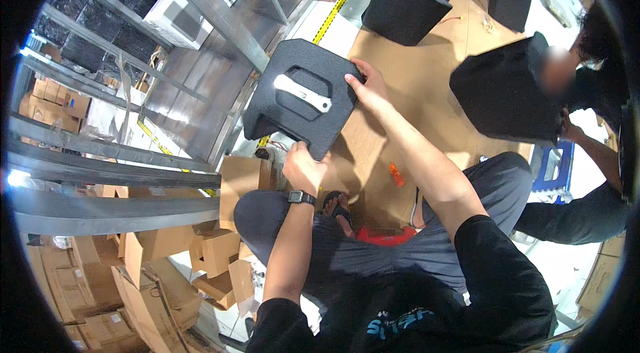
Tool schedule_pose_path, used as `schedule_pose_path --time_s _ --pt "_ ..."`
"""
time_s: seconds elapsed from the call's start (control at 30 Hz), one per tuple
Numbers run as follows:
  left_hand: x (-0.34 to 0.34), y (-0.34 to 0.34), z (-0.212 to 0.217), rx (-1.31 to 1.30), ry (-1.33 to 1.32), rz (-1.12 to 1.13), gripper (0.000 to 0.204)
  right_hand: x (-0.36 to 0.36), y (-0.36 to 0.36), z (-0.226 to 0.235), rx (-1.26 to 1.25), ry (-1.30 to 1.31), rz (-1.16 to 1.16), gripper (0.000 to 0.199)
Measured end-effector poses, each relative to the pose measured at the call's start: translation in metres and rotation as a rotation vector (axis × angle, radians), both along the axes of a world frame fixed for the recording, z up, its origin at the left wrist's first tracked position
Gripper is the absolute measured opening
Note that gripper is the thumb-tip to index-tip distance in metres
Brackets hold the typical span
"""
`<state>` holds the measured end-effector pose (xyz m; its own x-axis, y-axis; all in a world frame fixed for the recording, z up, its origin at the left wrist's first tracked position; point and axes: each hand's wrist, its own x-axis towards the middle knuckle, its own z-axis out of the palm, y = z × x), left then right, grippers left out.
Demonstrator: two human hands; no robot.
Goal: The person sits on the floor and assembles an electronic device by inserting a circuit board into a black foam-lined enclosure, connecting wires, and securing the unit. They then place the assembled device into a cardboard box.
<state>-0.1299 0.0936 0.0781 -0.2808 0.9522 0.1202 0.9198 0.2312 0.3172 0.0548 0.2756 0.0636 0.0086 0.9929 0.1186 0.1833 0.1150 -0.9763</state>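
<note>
A black textured speaker box (303, 96) is tilted up before me, a silver strap handle (303, 94) across a recess in its facing side. Fingers and thumb of my right hand (371, 86) grip its far right corner. My left hand (305, 170), below a dark watch, is closed on the near edge, next to a cut-out; its fingertips are partly hidden. Thin wires (280, 146) show beside those fingers.
Another black box (500, 96) is with a co-worker at right. More black boxes (407, 6) stand at the back on brown board (413, 133). A small orange object (397, 174) lies near my feet. Metal rails (113, 213) and cardboard boxes (217, 250) fill the left.
</note>
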Motion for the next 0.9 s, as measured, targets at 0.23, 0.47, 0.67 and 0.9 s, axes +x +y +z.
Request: schedule_pose_path --time_s 0.23,0.47,0.67,0.9 --pt "0.079 -0.01 0.004 -0.07 -0.285 -0.023 0.06 0.008 0.054 -0.003 0.096 -0.079 0.077 0.039" --pt "0.124 -0.02 -0.015 0.03 -0.538 -0.177 0.06 0.015 0.065 0.019 0.121 -0.196 0.242 0.036" --pt "0.041 -0.006 0.014 -0.214 -0.47 -0.69 0.057 0.004 0.052 0.011 0.324 -0.383 0.084 0.038" --pt "-0.09 0.007 0.072 0.133 -0.77 -0.002 0.039 0.022 0.03 0.006 0.443 -0.566 0.134 0.06"
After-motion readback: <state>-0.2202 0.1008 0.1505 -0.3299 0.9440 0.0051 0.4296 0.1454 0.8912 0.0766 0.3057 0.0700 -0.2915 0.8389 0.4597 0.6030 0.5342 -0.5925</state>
